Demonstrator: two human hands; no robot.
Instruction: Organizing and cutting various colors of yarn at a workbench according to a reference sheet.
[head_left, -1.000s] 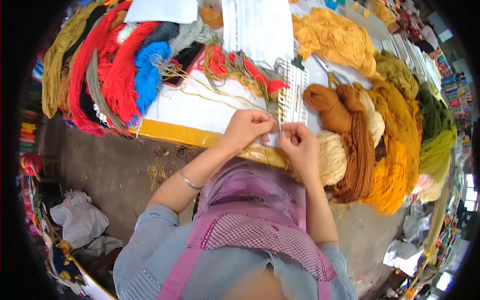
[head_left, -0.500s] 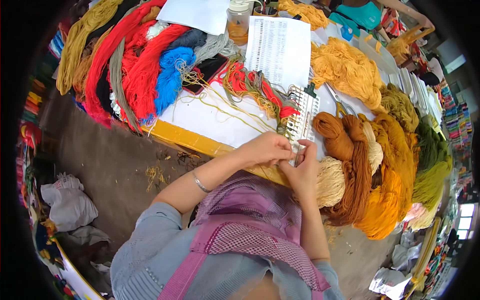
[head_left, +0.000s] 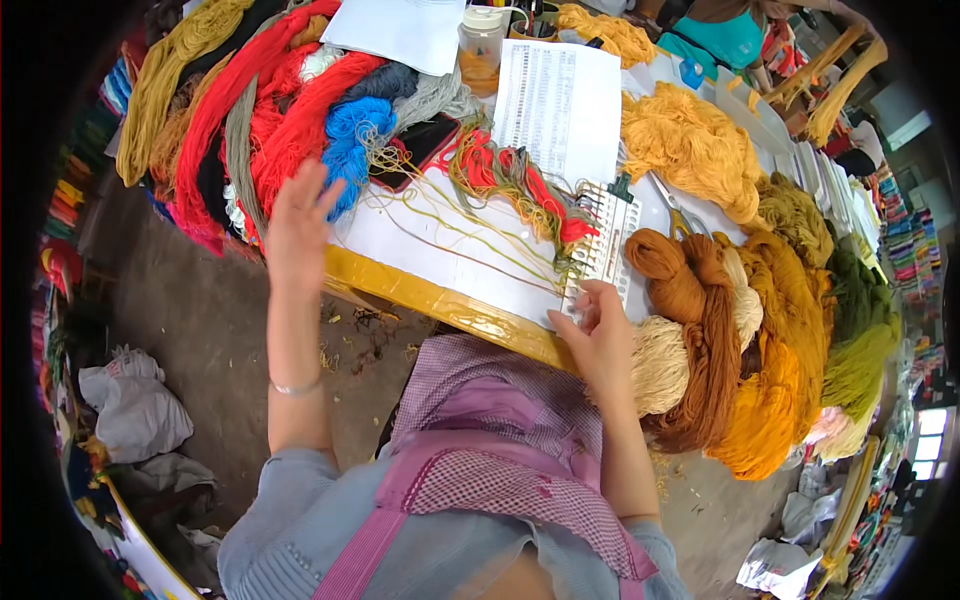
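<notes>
My left hand (head_left: 298,215) is raised over the left part of the table, in front of red yarn hanks (head_left: 315,125) and a blue yarn hank (head_left: 355,145). Its fingers are spread, slightly blurred, with nothing visible in them. At the near end of a white perforated thread card (head_left: 608,235), my right hand (head_left: 603,345) rests with thumb and fingers apart. Strands of red, olive and tan thread (head_left: 485,165) are looped through the card's holes and trail leftward over white paper. A dark green clip (head_left: 621,186) grips the card's far end.
Brown yarn skeins (head_left: 700,300), cream yarn (head_left: 660,365) and orange yarn (head_left: 765,400) lie right of the card. Scissors (head_left: 685,215) and golden yarn (head_left: 695,150) are beyond. A printed sheet (head_left: 560,110) and a lidded jar (head_left: 482,45) stand farther back. The yellow table edge (head_left: 440,300) runs before me.
My left hand has left the card and swung left and up toward the red and blue hanks, its fingers opening. My right hand stays by the card, its thumb now apart from the fingers.
</notes>
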